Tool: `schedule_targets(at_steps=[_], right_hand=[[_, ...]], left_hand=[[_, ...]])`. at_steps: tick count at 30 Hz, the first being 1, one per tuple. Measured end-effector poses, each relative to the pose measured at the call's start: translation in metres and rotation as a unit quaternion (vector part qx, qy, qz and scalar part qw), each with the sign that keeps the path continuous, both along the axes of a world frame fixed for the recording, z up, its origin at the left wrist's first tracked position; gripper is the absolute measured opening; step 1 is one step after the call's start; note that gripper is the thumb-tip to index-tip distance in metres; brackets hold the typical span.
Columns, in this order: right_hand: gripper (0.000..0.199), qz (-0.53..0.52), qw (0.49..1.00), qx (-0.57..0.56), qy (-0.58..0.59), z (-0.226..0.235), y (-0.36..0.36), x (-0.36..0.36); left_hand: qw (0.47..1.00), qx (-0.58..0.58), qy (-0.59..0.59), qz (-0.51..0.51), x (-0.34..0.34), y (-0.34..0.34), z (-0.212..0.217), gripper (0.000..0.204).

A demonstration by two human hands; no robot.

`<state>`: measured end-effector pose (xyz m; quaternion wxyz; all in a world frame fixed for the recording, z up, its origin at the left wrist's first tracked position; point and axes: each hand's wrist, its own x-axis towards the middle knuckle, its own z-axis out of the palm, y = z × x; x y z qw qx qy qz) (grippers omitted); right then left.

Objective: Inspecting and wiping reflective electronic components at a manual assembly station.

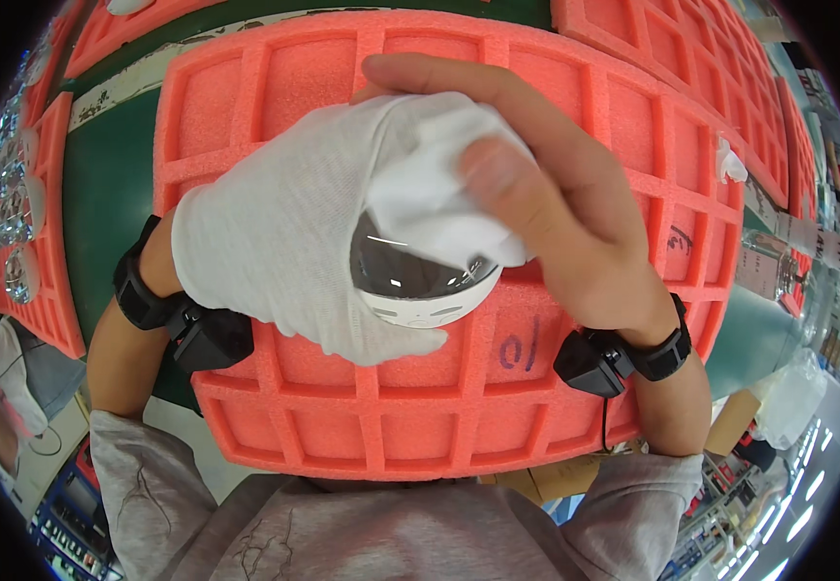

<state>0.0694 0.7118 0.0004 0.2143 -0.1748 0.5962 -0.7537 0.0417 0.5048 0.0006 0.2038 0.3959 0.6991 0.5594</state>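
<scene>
My left hand [270,218], in a white knit glove, is wrapped round a white rounded device with a dark glossy curved front [410,271]. A pale lower rim of the device shows beside the gloved thumb. Over its upper part lies a crumpled white cloth [425,179], which hides much of the device. Bare and curled round the far and right side, my right hand [580,208] presses this cloth against the device with thumb and fingers. Both hands are above a red foam tray [420,395] divided into square pockets.
Clear shiny domes [18,223] stand along another foam tray [57,281] at the left. More red foam trays [715,82] lie at the far right. A clear container [767,266] stands on the green tabletop's right side. White scrap [730,162] rests on the middle tray's right edge.
</scene>
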Motion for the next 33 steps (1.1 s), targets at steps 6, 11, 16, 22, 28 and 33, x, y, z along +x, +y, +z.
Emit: schedule_targets(at_steps=[6, 11, 16, 22, 28, 33], right_hand=[[0.063, 0.007, 0.993, 0.049, 0.104, -0.004, 0.000, -0.001], [0.084, -0.002, 0.981, 0.106, 0.160, 0.001, -0.002, 0.000], [0.087, 0.044, 0.998, 0.000, 0.042, 0.000, 0.003, -0.005], [0.085, 0.032, 0.992, 0.097, 0.075, 0.018, -0.005, -0.001], [0.086, 0.024, 0.999, 0.021, -0.017, 0.012, -0.001, -0.006], [0.085, 0.008, 0.998, 0.064, 0.015, 0.016, -0.004, -0.005]], left_hand=[[0.998, -0.031, 0.015, -0.052, -0.009, -0.003, 0.008, 0.065], [0.991, -0.055, -0.048, -0.116, -0.014, -0.011, 0.011, 0.095], [0.994, -0.019, -0.097, -0.039, -0.003, 0.001, 0.008, 0.064], [0.994, -0.055, -0.067, -0.061, -0.010, 0.001, 0.014, 0.048], [0.975, -0.119, -0.147, -0.115, -0.016, 0.002, 0.017, 0.081], [0.997, -0.009, -0.034, -0.071, -0.011, 0.004, 0.009, 0.065]])
